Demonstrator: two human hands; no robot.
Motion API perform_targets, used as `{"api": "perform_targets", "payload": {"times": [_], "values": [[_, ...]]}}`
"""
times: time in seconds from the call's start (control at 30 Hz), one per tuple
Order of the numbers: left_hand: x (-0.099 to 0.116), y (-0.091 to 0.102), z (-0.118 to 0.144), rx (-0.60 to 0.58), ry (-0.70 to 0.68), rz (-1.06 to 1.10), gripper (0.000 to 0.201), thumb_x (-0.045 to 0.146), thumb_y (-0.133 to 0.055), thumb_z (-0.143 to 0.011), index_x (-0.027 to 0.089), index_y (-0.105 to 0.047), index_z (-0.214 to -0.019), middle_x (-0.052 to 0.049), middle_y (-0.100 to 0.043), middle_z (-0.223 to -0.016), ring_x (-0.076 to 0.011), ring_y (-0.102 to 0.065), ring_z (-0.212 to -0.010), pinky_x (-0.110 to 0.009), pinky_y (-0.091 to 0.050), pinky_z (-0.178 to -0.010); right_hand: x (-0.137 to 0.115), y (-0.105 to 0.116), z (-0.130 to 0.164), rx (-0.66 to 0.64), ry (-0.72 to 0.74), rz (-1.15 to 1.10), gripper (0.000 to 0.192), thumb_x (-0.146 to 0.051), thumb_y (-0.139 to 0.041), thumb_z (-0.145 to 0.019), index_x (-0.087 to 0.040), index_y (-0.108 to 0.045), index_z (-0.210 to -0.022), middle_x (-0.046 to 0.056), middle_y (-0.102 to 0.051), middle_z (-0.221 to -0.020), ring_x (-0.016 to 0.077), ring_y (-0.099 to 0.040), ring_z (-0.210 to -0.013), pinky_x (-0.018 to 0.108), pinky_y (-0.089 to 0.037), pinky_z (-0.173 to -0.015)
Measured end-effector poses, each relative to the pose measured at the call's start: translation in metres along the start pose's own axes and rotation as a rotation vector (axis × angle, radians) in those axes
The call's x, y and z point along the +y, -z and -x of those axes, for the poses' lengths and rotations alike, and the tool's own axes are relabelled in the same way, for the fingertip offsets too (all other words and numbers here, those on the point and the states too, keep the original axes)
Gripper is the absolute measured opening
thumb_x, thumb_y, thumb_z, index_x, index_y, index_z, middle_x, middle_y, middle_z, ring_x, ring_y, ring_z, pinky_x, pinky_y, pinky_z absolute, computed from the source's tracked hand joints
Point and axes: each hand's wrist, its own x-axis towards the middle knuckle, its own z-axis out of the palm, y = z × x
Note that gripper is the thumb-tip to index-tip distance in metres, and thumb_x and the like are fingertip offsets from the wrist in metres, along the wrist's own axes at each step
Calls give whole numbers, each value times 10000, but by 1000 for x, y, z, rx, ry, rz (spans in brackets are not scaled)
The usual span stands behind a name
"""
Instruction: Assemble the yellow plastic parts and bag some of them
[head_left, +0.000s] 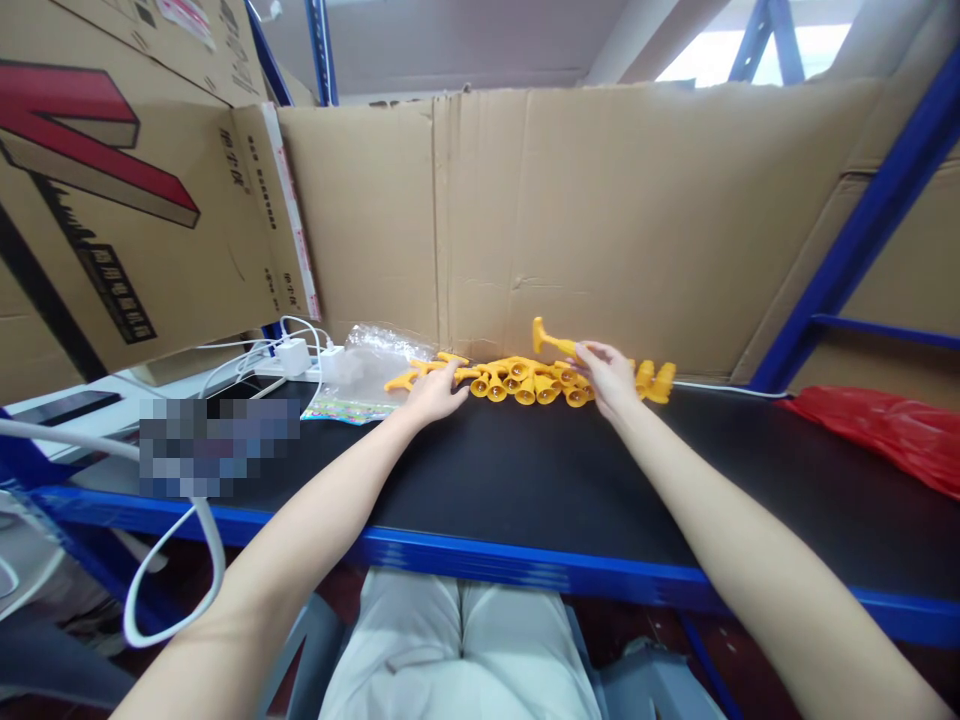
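A row of several yellow plastic toy hammers (525, 380) lies along the back of the black table top (540, 470), against a cardboard wall. My left hand (435, 392) rests flat on the left end of the row, fingers apart. One yellow hammer (551, 340) is lifted just above the row, its head up and to the left, pinched in the fingers of my right hand (609, 378).
A clear plastic bag (367, 365) lies left of the hammers. White charger and cables (292, 355) sit further left. A red plastic bag (885, 425) lies at the right. Cardboard sheets (600, 210) wall the back; blue shelf posts (862, 230) stand at the right.
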Motion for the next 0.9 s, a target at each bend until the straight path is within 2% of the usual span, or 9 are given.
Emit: {"api": "perform_targets", "payload": {"times": [0.03, 0.1, 0.2, 0.37, 0.53, 0.63, 0.77, 0.83, 0.9], "values": [[-1, -1, -1, -8, 3, -4, 380, 330, -484, -801, 202, -509, -1158, -52, -668, -923, -220, -616, -858, -311, -461, -723, 3, 9, -5, 96, 147, 181, 233, -287, -683, -690, -194, -557, -862, 28, -591, -904, 149, -601, -783, 328, -504, -797], [-3, -3, -3, -30, 3, -13, 290, 318, -479, -792, 187, -587, -1027, -56, -672, -898, -211, -616, -828, -304, -462, -710, 12, 26, -14, 139, 425, 606, 285, -300, -677, -676, -174, -601, -919, 83, -572, -1003, 212, -567, -924, 390, -462, -869], [-6, -7, -6, -78, 0, -46, 208, 254, -465, -766, 177, -649, -824, -56, -677, -836, -192, -615, -773, -293, -460, -706, 29, 44, -22, 92, 598, 913, 289, -275, -591, -740, -147, -620, -998, 129, -549, -1056, 242, -539, -1012, 403, -412, -938], [-9, -10, -7, -175, -64, -69, 209, 222, -473, -715, 172, -675, -728, -44, -667, -725, -169, -596, -690, -263, -448, -654, 52, 50, -30, -38, 527, 1116, 389, -270, -526, -766, -147, -596, -1128, 151, -538, -1128, 268, -560, -998, 405, -457, -873], [-9, -8, -7, -256, -91, -80, 215, 215, -477, -708, 171, -685, -732, -41, -667, -715, -159, -588, -654, -258, -444, -645, 57, 52, -33, -106, 434, 1219, 557, -338, -460, -816, -80, -467, -1309, 189, -521, -1250, 293, -488, -1160, 446, -368, -994], [-11, -3, -8, -171, -34, -134, 229, 203, -468, -742, 176, -691, -786, -61, -682, -823, -187, -612, -772, -277, -451, -732, 53, 52, -31, -119, 382, 1278, 638, -433, -415, -842, -134, -349, -1401, 157, -410, -1389, 304, -387, -1265, 531, -270, -1043], [-20, 7, -9, 45, 185, -286, 286, 180, -458, -787, 175, -635, -1012, -114, -636, -1053, -243, -574, -999, -333, -436, -840, 45, 46, -23, -157, 362, 1371, 683, -477, -352, -862, -180, -204, -1459, 112, -233, -1493, 301, -225, -1355, 601, -162, -1056], [-28, 12, -9, 75, 271, -353, 333, 182, -491, -776, 182, -592, -1093, -126, -600, -1126, -263, -541, -1062, -372, -426, -876, 40, 43, -19, -191, 389, 1419, 654, -459, -317, -878, -192, -193, -1462, 91, -197, -1506, 291, -185, -1370, 607, -138, -1057], [-37, 15, -9, 23, 348, -398, 363, 217, -549, -749, 190, -587, -1110, -137, -578, -1161, -288, -513, -1099, -413, -416, -894, 37, 41, -16, -217, 425, 1460, 622, -436, -293, -889, -202, -204, -1458, 80, -192, -1509, 286, -171, -1374, 613, -128, -1055]]}}
